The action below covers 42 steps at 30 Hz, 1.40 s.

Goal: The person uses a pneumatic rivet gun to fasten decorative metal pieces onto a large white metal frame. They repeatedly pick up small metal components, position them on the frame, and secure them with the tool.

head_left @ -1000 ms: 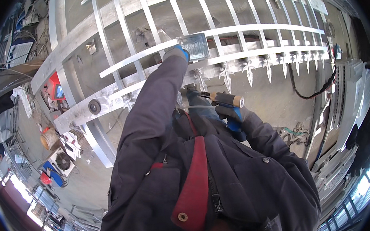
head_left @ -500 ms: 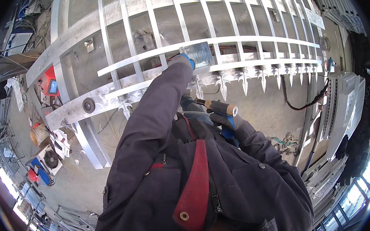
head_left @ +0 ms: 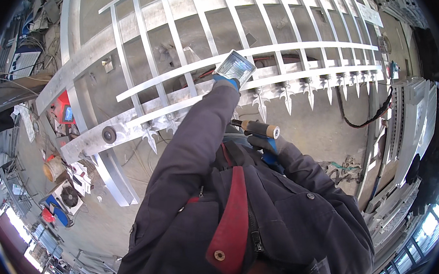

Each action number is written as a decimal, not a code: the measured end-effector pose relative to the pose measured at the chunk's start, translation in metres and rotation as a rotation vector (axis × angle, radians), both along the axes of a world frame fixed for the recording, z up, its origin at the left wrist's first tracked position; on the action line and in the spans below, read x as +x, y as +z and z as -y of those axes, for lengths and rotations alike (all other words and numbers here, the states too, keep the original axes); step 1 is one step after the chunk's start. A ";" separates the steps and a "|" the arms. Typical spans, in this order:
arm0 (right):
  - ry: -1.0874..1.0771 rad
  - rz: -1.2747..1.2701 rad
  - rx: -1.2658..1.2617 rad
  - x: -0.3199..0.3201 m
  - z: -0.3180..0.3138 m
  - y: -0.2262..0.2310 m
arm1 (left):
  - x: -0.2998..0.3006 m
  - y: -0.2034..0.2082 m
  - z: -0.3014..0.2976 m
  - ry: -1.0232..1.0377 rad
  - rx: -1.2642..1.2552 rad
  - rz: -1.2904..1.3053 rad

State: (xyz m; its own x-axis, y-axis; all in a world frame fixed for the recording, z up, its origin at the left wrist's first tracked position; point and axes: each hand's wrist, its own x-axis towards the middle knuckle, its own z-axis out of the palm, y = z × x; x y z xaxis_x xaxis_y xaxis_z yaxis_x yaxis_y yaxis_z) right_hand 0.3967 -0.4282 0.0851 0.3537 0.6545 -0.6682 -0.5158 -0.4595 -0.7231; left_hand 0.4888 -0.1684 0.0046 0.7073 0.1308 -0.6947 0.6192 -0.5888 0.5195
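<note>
Head view: bare-metal railing (head_left: 287, 47), pale silver, smooth square-edged bars across two long rails, laid flat; pointed spearheads (head_left: 288, 100), cast-looking with flared barbs, in a row along its near edge. Thick flat metal beam (head_left: 83, 145), scuffed and dull, sticks out past the railing's left end, with a round black disc (head_left: 108, 135) on it. Rectangular pane (head_left: 236, 66), glassy and see-through with a light rim, sits tilted over the railing's near rails, left of its middle; contact with the rails cannot be told. Cylindrical tool (head_left: 268, 129), tan body, pale round end, thin dark tip, is on the near side of the railing, below the spearheads. Red machine (head_left: 66, 105) beyond the railing's left end has a small blue screen (head_left: 68, 115), too small to read. Dark braided cable (head_left: 349, 120) loops near the railing's right end; stacked grey metal profiles (head_left: 409, 122) lie farther right of it. Left hand (head_left: 228, 80), blue-and-grey glove, grips the pane at its near corner, fingers partly hidden by the pane. Right hand (head_left: 261, 142), dark-and-blue glove, is nearer the body than the railing, fingers wrapped around the cylindrical tool.
</note>
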 end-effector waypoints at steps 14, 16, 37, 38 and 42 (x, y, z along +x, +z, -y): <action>0.012 0.115 0.063 0.009 -0.004 -0.012 | -0.043 -0.005 0.010 0.641 -0.547 -0.090; 0.116 0.231 0.134 0.013 -0.014 -0.013 | -0.105 -0.030 -0.008 0.609 -0.502 0.179; 0.253 0.169 -0.186 -0.061 -0.242 -0.062 | -0.305 -0.148 -0.150 0.681 0.054 0.397; 0.204 0.116 -0.255 -0.064 -0.249 -0.067 | -0.305 -0.149 -0.153 0.674 0.016 0.392; 0.210 0.179 -0.267 -0.069 -0.261 -0.077 | -0.303 -0.147 -0.161 0.492 0.132 0.480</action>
